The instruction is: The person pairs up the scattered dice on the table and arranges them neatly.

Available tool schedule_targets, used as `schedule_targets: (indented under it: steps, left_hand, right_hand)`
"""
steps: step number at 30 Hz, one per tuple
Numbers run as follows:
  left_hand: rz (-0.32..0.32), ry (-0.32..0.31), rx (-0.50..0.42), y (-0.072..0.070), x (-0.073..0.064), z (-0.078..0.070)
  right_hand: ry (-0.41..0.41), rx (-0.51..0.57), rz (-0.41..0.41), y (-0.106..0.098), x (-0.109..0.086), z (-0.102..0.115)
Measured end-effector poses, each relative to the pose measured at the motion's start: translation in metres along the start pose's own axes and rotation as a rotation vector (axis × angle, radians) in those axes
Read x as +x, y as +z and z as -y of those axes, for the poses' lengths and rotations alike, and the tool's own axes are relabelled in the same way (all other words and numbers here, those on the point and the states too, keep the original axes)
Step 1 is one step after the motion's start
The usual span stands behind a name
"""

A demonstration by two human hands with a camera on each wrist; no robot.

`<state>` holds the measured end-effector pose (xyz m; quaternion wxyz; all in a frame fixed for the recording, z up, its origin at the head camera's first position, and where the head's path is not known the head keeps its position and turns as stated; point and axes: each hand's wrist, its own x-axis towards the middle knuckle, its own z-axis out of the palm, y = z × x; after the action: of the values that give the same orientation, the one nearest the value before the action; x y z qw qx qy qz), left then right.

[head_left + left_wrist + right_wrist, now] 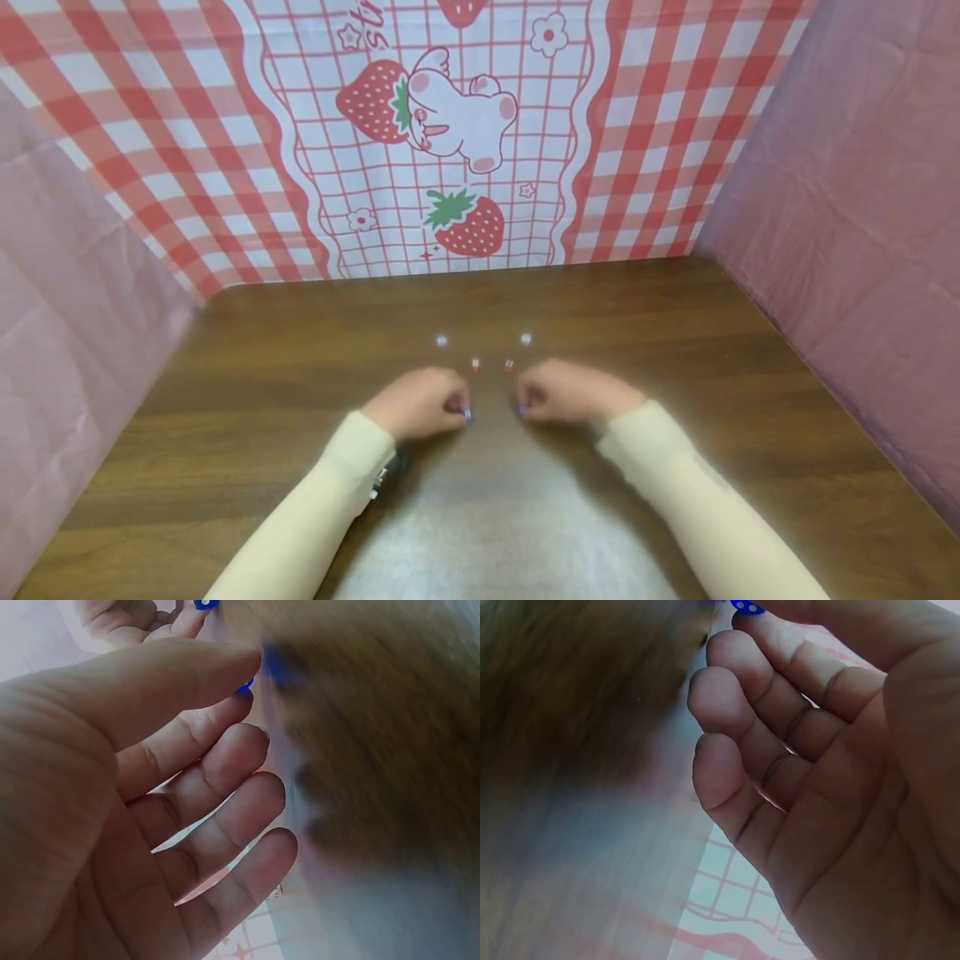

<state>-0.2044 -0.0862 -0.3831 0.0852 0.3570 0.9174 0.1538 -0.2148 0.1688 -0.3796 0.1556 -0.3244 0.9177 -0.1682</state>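
Note:
My left hand (422,402) pinches a small blue die (468,415) between thumb and forefinger, low over the table. Only a sliver of that die shows past the thumb in the left wrist view. Opposite it, my right hand (576,392) pinches a second blue die (748,607) with white pips, its other fingers loosely bent. Just beyond the hands lie two red dice (476,365), side by side with a gap between them. Farther back are two white dice, one at left (442,341) and one at right (527,339), set wider apart.
The brown wood-grain table (300,333) reaches back to a hanging red-and-white strawberry cloth (645,125). Pink cloth (847,167) walls in both sides. A dark band with light pieces (380,479) shows under the left sleeve.

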Motion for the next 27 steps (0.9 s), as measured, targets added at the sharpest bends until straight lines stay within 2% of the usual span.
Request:
schedule_targets:
  steps: [10, 17, 27]
  left_hand:
    - [0.005, 0.014, -0.022, 0.001, 0.0, -0.003]
    - [0.008, 0.031, 0.003, 0.005, 0.0, -0.005]
    - [0.032, 0.041, -0.038, 0.005, 0.002, -0.011]
  right_hand:
    - [-0.028, -0.027, 0.022, 0.002, 0.001, 0.003]
    - [-0.047, -0.016, 0.03, 0.003, 0.001, 0.011]
    - [-0.065, -0.026, 0.031, 0.004, 0.002, 0.015]
